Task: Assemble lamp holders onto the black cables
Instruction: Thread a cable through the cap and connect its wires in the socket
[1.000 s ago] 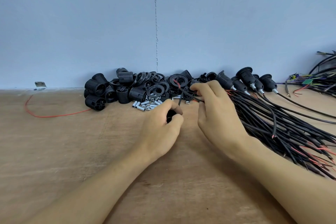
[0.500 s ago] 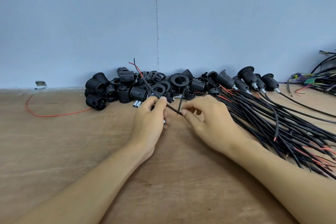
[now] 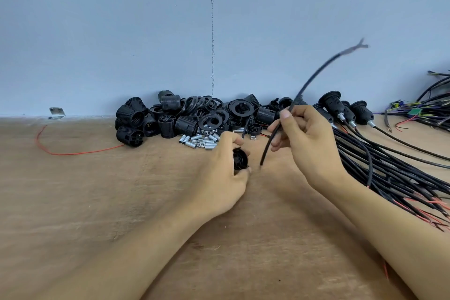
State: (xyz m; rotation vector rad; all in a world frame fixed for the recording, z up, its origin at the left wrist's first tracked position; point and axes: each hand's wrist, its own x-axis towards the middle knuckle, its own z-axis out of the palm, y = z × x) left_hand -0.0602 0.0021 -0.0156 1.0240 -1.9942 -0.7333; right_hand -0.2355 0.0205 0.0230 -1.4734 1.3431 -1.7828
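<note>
My left hand (image 3: pixel 224 173) rests on the wooden table and grips a black lamp holder part (image 3: pixel 239 159), whose round end shows between thumb and fingers. My right hand (image 3: pixel 306 143) pinches a single black cable (image 3: pixel 314 75). The cable's lower end points down at the table just right of the holder part. Its upper end, blurred, sweeps up and right over the wall, with split wire tips. The two hands are a short gap apart.
A heap of black lamp holder shells and rings (image 3: pixel 194 117) lies against the blue wall, with small metal tubes (image 3: pixel 202 140) in front. A bundle of black cables (image 3: pixel 389 170) fans out at right, behind it several assembled holders (image 3: pixel 341 109). A red wire (image 3: pixel 73 152) lies at left.
My right hand has lifted the cable clear of the left hand; its free end swung from upper left over to the upper right. The left hand drew back toward me with the holder part.
</note>
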